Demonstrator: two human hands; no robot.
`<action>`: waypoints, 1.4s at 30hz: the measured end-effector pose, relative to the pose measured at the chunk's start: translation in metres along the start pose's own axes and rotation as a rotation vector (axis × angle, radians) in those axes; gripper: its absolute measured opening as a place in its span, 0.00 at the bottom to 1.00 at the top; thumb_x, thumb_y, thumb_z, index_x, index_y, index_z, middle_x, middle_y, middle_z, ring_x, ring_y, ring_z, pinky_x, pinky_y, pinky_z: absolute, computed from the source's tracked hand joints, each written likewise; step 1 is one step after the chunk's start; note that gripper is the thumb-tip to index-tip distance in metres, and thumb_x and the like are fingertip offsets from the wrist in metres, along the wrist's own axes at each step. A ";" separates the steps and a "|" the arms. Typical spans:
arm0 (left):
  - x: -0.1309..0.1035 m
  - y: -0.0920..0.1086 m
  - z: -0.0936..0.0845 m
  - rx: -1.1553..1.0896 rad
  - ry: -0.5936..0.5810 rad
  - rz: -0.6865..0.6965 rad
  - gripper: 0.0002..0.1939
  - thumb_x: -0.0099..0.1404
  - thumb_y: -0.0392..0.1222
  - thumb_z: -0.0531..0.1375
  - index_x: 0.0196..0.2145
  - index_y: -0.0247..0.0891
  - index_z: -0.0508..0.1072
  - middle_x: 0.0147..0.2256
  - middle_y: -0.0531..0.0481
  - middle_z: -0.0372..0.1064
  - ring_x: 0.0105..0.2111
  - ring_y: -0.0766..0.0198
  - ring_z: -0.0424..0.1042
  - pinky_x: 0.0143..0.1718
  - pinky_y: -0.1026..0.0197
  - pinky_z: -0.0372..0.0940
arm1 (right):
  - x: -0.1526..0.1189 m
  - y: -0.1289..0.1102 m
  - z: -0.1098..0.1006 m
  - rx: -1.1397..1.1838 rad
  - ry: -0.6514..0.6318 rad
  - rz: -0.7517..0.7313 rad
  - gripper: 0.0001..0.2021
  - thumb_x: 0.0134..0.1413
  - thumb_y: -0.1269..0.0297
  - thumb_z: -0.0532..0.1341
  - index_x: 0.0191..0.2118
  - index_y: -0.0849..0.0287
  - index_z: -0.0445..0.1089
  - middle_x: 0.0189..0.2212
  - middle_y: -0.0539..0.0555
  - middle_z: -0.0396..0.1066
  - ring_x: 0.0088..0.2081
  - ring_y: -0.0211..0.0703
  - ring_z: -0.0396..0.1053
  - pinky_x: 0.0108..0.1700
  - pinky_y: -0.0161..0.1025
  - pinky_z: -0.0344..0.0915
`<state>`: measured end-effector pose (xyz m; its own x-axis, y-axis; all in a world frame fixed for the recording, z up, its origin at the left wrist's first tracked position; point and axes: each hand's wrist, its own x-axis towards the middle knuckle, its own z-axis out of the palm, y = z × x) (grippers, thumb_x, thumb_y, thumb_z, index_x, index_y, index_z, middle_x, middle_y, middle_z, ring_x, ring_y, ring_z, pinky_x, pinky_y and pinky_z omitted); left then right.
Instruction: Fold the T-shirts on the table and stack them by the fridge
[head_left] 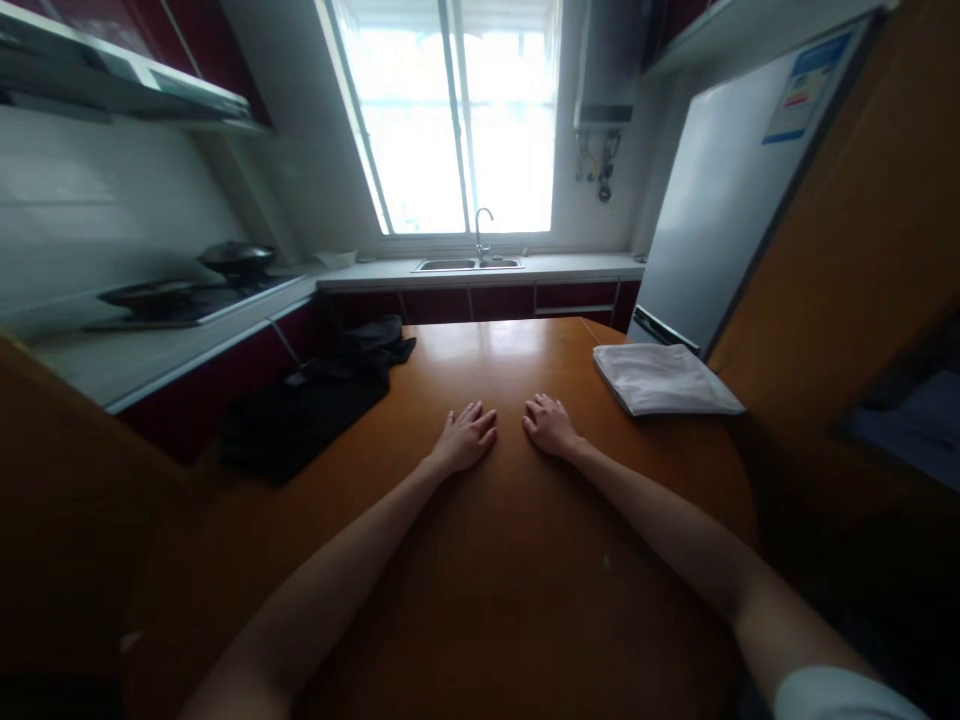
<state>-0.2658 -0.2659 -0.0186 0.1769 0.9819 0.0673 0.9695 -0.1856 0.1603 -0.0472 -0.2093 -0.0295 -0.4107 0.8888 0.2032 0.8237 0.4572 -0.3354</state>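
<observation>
The white cloth (664, 380) lies folded in a flat stack on the right of the table (525, 560), near its edge and beyond the right hand (551, 427), not touching it. It looks light, soft and pliant, with the layers likely to slide apart if only the top one is pinched; its near edge, taken through all the folds with a palm underneath, seems the surest hold. The black cloth (322, 410) lies loosely bunched at the table's left side, well apart from the left hand (466, 438). It looks limp too, perhaps a little heavier, and nothing about it seems fragile; the border facing the table's middle offers an easy pinch, though its far side is too dark to make out. The table itself looks hard, smooth and fairly slick. Both hands rest palm down on the wood, relaxed, fingers a little spread, holding nothing, with a narrow gap between them. The forearms come in from the lower corners and slant inward, so the hands nearly meet in the middle; a pale sleeve (840, 695) shows on the right arm.
</observation>
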 end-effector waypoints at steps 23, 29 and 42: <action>0.002 -0.046 -0.015 -0.104 0.326 -0.314 0.20 0.73 0.42 0.51 0.58 0.38 0.73 0.65 0.44 0.63 0.66 0.57 0.59 0.70 0.52 0.46 | 0.008 0.029 0.028 -0.137 0.029 -0.091 0.25 0.68 0.55 0.50 0.61 0.64 0.68 0.66 0.67 0.61 0.67 0.59 0.57 0.66 0.57 0.54; -0.018 -0.119 -0.034 -0.073 0.319 -0.651 0.24 0.73 0.44 0.51 0.63 0.39 0.67 0.68 0.38 0.56 0.70 0.44 0.48 0.68 0.34 0.43 | 0.009 0.028 0.027 -0.144 0.032 -0.087 0.25 0.68 0.55 0.50 0.61 0.63 0.68 0.66 0.67 0.61 0.67 0.59 0.57 0.66 0.57 0.53; -0.006 -0.069 -0.020 -0.050 0.385 -0.475 0.19 0.75 0.49 0.49 0.52 0.42 0.75 0.47 0.41 0.77 0.51 0.52 0.73 0.57 0.51 0.61 | 0.005 0.019 0.016 -0.125 0.000 -0.079 0.23 0.68 0.57 0.51 0.60 0.64 0.68 0.65 0.68 0.61 0.67 0.60 0.57 0.65 0.57 0.53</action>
<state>-0.3373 -0.2596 -0.0104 -0.3558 0.8757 0.3263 0.9165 0.2586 0.3052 -0.0402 -0.1955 -0.0498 -0.4760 0.8504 0.2241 0.8313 0.5182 -0.2009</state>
